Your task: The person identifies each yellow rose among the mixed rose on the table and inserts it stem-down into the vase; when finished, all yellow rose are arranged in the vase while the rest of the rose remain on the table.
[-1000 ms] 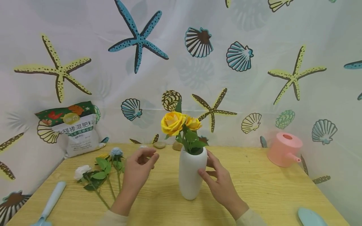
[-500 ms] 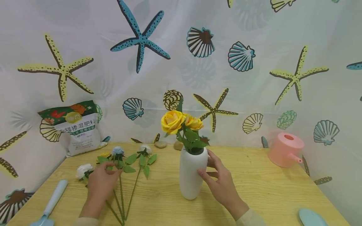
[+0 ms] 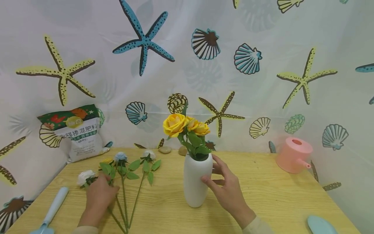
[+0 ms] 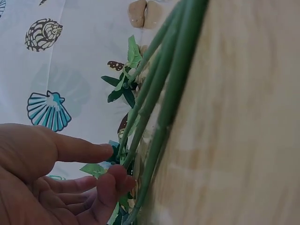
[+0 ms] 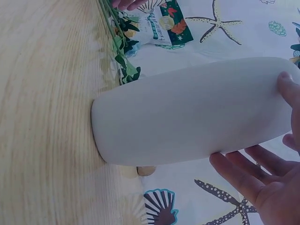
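In the head view my right hand [image 3: 229, 190] holds a white vase [image 3: 194, 185] that stands on the table, thumb on the near side and fingers on the far right side. Yellow roses [image 3: 175, 125] with green leaves rise from its mouth. On the left, my left hand [image 3: 100, 193] is over the stems of several roses lying on the table. By its fingers lies a white rose [image 3: 84, 177]; beyond are a blue rose [image 3: 120, 157], a yellow rose [image 3: 107, 161] and another white rose [image 3: 149, 154]. The left wrist view shows thumb and fingers apart beside the green stems [image 4: 164, 108].
A fertilizer bag [image 3: 84, 139] leans at the back left. Two stones [image 3: 165, 149] sit along the back edge. A pink watering can [image 3: 293, 156] stands at the back right. A light blue trowel [image 3: 55, 206] lies front left, and a pale blue object [image 3: 321, 225] front right.
My left hand has moved left, from near the vase to the roses on the table, and then lower toward the white rose. The right hand stays on the vase; the yellow roses have shifted slightly left.
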`<state>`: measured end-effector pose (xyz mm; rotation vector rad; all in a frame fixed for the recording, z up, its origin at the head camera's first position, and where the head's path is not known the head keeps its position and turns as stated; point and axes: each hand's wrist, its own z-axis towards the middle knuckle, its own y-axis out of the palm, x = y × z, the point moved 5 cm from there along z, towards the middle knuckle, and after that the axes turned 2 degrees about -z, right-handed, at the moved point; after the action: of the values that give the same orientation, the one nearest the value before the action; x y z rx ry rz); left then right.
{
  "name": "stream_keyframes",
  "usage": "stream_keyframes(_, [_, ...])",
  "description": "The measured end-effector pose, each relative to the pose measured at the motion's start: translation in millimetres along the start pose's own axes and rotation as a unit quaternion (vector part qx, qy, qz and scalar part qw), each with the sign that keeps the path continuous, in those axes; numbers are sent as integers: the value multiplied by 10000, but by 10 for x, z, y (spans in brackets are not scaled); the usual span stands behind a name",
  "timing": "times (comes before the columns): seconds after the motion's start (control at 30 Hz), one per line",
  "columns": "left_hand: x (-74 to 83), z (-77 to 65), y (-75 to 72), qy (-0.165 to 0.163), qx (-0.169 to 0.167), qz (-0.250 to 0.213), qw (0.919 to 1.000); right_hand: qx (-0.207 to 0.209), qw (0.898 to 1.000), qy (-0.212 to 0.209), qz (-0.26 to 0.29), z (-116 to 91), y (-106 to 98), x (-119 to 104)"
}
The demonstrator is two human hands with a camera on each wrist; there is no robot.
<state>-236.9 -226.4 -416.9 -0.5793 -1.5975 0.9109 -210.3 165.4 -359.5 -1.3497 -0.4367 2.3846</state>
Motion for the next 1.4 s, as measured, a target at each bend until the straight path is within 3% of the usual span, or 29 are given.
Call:
stream_keyframes(0.2, [-55, 30, 50, -73, -177, -11, 9998, 3, 10000, 2, -35, 5, 3, 1])
stream_keyframes(0.53, [-102, 65, 68, -52, -127, -263, 9996, -14, 10000, 69, -57, 4, -6, 1])
stream_keyframes(0.9, [-152, 77, 8, -510, -339, -1018, 9929, 15, 10000, -15, 37, 2, 0, 4])
stream_keyframes(1.0, [-111, 56, -51, -501, -402, -1195, 9908, 4, 10000, -43, 42, 6, 12, 5])
stream_keyframes(1.1, [-27, 24, -129, -258, -319, -1192, 9920, 19, 10000, -66, 29, 10, 16, 5])
stream_keyframes(1.23, [134, -48, -211, 91, -136, -1277, 9917, 60, 10000, -49, 38, 7, 9, 2])
stream_keyframes(1.4, [391, -188, -298, 197, 73, -1758, 9842, 82, 9999, -41, 66, -1, 1, -4])
